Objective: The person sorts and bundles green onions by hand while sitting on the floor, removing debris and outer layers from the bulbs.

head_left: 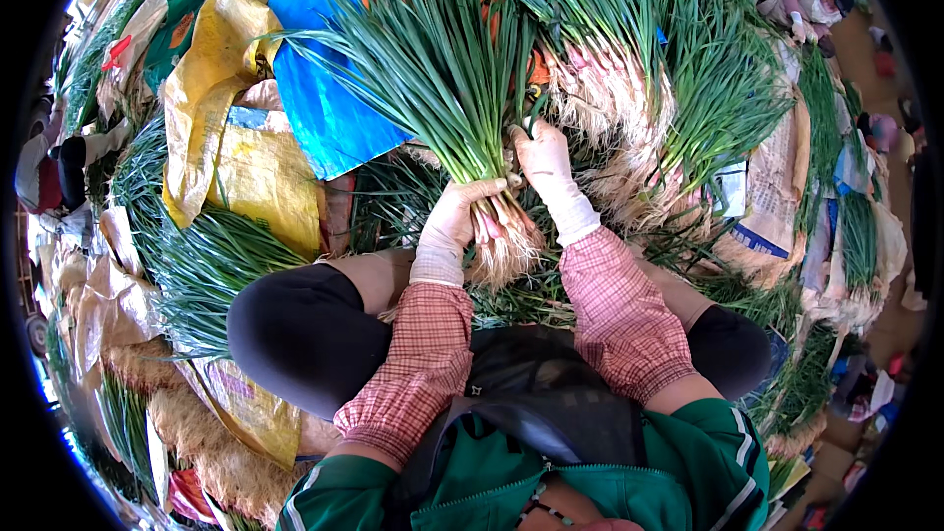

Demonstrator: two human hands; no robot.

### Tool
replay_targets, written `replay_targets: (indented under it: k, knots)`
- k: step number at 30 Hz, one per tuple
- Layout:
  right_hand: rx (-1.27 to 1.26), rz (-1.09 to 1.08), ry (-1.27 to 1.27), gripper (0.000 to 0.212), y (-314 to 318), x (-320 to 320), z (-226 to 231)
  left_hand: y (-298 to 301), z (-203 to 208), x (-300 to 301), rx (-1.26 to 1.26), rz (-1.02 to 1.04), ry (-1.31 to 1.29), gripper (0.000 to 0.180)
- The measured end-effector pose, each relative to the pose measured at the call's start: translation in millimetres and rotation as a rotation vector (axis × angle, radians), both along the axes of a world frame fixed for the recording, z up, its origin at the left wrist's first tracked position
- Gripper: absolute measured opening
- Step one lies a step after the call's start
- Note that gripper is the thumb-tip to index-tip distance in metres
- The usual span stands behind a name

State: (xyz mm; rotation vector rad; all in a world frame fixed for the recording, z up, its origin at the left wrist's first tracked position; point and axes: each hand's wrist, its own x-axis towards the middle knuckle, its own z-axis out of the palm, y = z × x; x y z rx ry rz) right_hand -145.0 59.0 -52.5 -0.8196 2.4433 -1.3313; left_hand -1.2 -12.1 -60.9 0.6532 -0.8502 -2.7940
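A bunch of green onions (462, 88) slants up and away from me, its pinkish-white bulbs and pale roots (503, 236) hanging toward my lap. My left hand (460, 216), in a thin pale glove, is closed around the lower stalks just above the bulbs, thumb across the front. At the bunch's right side my right hand (544, 155), gloved too, has its fingers pinched together. A dark green strand shows by those fingertips, but what they hold is mostly hidden. Red checked sleeve covers reach up both forearms.
More green onion bunches (615, 79) lie at the upper right, roots toward me. A blue sheet (329, 69) and yellow woven sacks (261, 172) spread at the upper left. Loose greens (221, 270) lie beside my left knee (305, 334). Other people sit at the far edges.
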Motion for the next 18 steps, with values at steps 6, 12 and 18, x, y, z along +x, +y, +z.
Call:
replay_targets:
  k: [6, 12, 18]
  knots:
    - [-0.248, 0.004, -0.650, 0.022, 38, 4, -4, 10, 4, -3, 0.098, 0.046, 0.065, 0.036]
    - [-0.295, -0.214, -1.029, 0.024, 41, 14, -40, 18, 2, -8, 0.163, -0.062, 0.038, 0.032]
    - [0.476, -0.059, 0.057, 0.026, 67, -8, -62, 22, 43, 3, 0.418, -0.007, 0.228, 0.040]
